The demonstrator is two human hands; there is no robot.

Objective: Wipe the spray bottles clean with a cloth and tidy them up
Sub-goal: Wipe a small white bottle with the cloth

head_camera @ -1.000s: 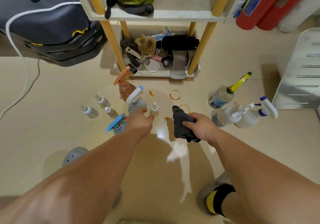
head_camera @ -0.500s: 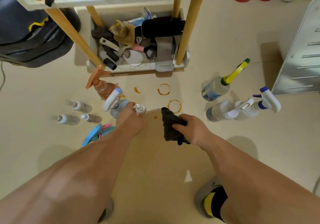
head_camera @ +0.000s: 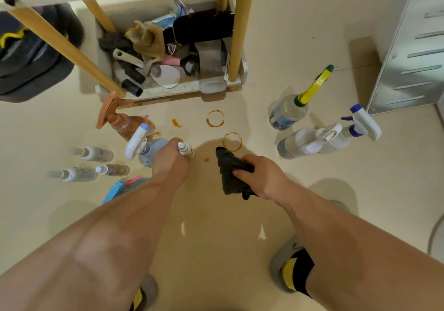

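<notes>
our left hand (head_camera: pixel 171 164) curls round a small white spray bottle (head_camera: pixel 185 149) on the beige floor (head_camera: pixel 312 202) while our right hand (head_camera: pixel 260 177) clutches a bunched dark grey cloth (head_camera: pixel 229 171).

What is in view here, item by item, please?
small spray bottle: one, white cap, in left hand
cloth: one, dark grey, in right hand
small bottles: three, pale, floor at left
orange trigger bottle: one, orange, beside the rack
blue trigger bottle: one, pale blue, beside left hand
teal bottle: one, teal, under left forearm
yellow-nozzle bottle: one, clear, floor at right
white trigger bottles: two, white, floor at right
ring stains: two, orange, floor centre
rack: one, yellow posts, top
cabinet: one, silver, far right
left hand and right hand: two, bare, centre
</notes>
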